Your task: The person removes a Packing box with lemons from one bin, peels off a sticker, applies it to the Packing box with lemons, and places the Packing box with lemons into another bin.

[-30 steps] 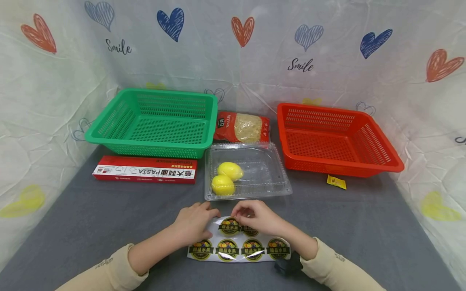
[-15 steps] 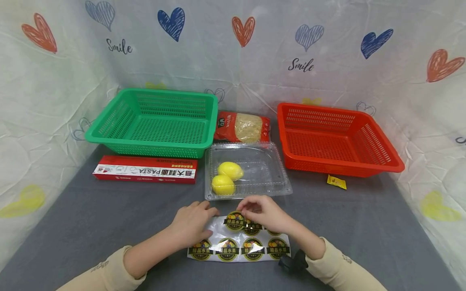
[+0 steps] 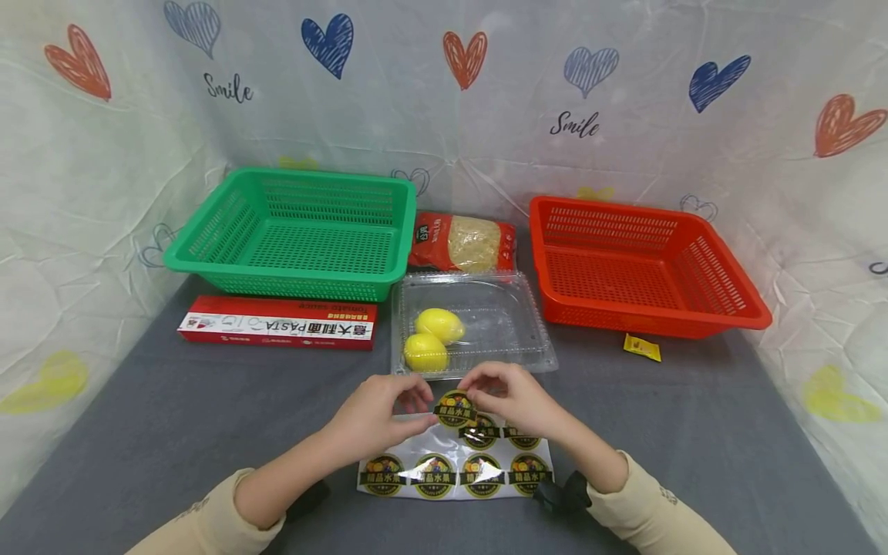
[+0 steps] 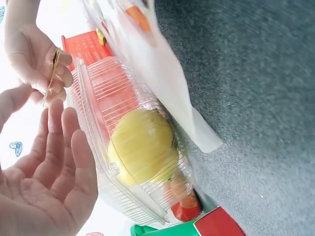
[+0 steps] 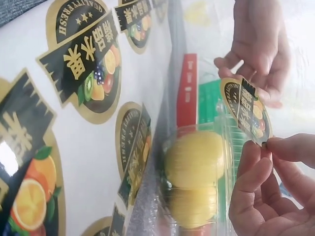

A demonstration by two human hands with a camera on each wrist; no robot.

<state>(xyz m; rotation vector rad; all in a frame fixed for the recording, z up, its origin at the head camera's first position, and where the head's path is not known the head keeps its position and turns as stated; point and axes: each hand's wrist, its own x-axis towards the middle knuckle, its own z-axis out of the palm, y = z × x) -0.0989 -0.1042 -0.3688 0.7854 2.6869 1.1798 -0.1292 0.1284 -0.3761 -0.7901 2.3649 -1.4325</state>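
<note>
A round fruit sticker (image 3: 455,409), black and gold with Chinese lettering, stands raised above the white sticker sheet (image 3: 409,449). My right hand (image 3: 512,397) pinches its right edge between thumb and fingertips; the right wrist view shows this pinch on the sticker (image 5: 246,110) closely. At the opposite edge is my left hand (image 3: 378,412), its thumb tip at the sticker's rim and its fingers fairly straight in the left wrist view. Whether those fingers bear on the sticker is hard to tell. Several more stickers remain on the sheet, which lies on the grey cloth.
Behind the hands sits a clear plastic box (image 3: 499,339) with two lemons (image 3: 440,326). A green basket (image 3: 312,285), a red basket (image 3: 652,320), a red pasta box (image 3: 277,324), a bag (image 3: 472,243) and a small yellow packet (image 3: 641,347) stand around it.
The right hand has peeled the sticker off the sheet and moved it up and slightly right. The left hand has left the sheet's corner and come up to the sticker's left edge.
</note>
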